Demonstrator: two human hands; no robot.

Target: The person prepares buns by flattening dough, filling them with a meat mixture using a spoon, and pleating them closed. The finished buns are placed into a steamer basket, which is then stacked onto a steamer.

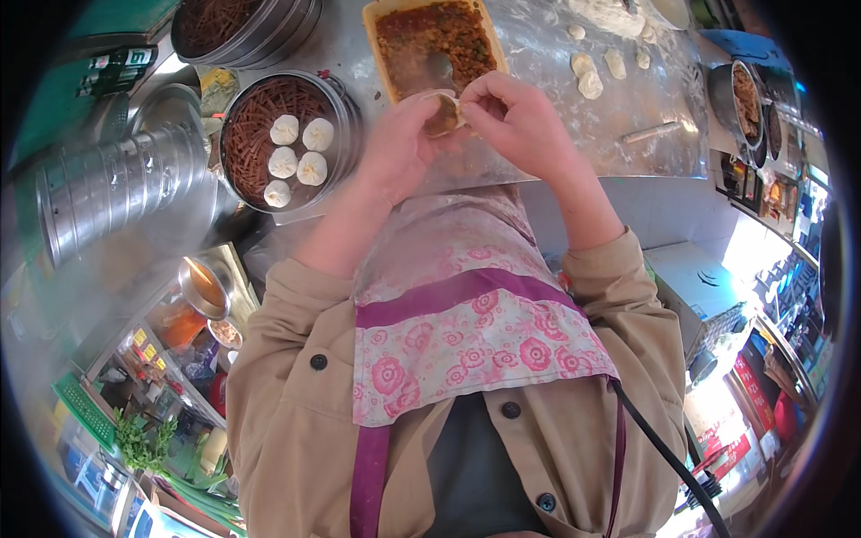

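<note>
My left hand (pixel 410 138) cradles a round dough wrapper (pixel 445 116) with brown filling inside. At the wrapper's right edge, the fingers of my right hand (pixel 511 114) pinch the dough. Both hands are just in front of a yellowish rectangular tub (pixel 371 50) of chopped filling (pixel 430 37) in reddish sauce. A rounded metal utensil (pixel 440 69) rests in that filling. Several pleated buns (pixel 312 168) sit in the right part of a round metal steamer (pixel 232 114), left of my left hand; a brown slatted liner (pixel 252 141) shows beside them.
Dough pieces (pixel 586 75) and a small rolling pin (pixel 651 132) lie on the floured metal worktop (pixel 558 151). Another steamer tier (pixel 286 30) stands at the upper left, near stacked steamer rings (pixel 121 185). A metal pot (pixel 730 104) of brown food is at the far right.
</note>
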